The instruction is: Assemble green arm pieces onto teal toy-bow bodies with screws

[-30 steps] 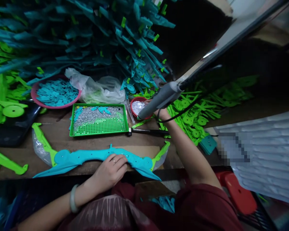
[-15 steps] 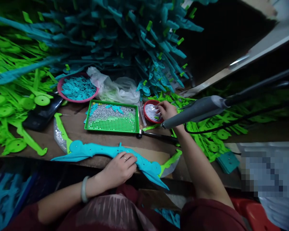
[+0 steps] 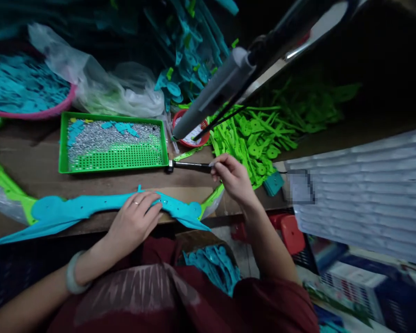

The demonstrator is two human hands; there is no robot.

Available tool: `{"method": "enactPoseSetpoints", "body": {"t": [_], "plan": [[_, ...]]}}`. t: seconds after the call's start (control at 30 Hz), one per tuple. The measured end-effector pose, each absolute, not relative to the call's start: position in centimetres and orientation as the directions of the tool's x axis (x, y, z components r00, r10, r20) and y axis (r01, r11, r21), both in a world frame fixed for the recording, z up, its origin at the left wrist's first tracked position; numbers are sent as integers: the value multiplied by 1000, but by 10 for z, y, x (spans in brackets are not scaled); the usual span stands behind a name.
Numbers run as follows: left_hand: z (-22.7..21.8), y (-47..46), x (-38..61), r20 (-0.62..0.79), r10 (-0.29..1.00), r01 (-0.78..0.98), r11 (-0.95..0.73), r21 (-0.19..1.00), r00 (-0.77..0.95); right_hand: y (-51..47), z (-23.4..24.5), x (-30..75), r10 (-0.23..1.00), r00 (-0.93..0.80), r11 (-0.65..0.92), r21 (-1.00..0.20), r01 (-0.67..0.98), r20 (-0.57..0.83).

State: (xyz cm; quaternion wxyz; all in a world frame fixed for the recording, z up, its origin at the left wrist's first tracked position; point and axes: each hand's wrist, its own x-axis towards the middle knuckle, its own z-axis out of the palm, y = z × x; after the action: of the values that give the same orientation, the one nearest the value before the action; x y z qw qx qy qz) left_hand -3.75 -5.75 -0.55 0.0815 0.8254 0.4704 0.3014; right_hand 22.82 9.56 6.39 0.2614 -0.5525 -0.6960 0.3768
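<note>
A blue toy bow [image 3: 100,203] with lime-green end pieces lies along the near edge of the bench. My left hand [image 3: 135,216] rests over its middle, fingers bent together around the body. To the right, above the bench, my right hand [image 3: 231,178] is closed in a pinch, with a tiny pale spot at the fingertips that I cannot make out. Those fingers overlap the handle of a hammer [image 3: 190,164]; whether they touch it I cannot tell. Behind the hammer is a small red basket [image 3: 205,138] of white pieces, partly covered by a hanging grey tool [image 3: 211,95].
A green tray [image 3: 114,170] holds many small metal parts and a few blue pieces. At the left is a pink basin [image 3: 38,114] of blue parts beside a plastic bag [image 3: 100,88]. Lime-green parts [image 3: 256,138] are heaped at right; a red stool [image 3: 292,233] stands below.
My right hand has left the red basket and come nearer, to the hammer handle, fingers pinched. My left hand stays on the bow. The view has moved closer and swung right.
</note>
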Motion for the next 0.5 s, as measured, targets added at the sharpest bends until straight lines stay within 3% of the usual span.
{"method": "enactPoseSetpoints", "body": {"t": [0.13, 0.33, 0.5], "plan": [[-4, -45, -22, 371, 799, 735, -590, 333, 474, 154, 60, 209, 966, -192, 256, -730, 634, 172], [-6, -48, -18, 341, 806, 760, -580, 293, 484, 240, 24, 174, 903, -428, 346, -639, 688, 28], [-16, -49, -21, 503, 740, 761, -609, 221, 446, 227, 35, 172, 893, -448, 393, -575, 718, 51]]}}
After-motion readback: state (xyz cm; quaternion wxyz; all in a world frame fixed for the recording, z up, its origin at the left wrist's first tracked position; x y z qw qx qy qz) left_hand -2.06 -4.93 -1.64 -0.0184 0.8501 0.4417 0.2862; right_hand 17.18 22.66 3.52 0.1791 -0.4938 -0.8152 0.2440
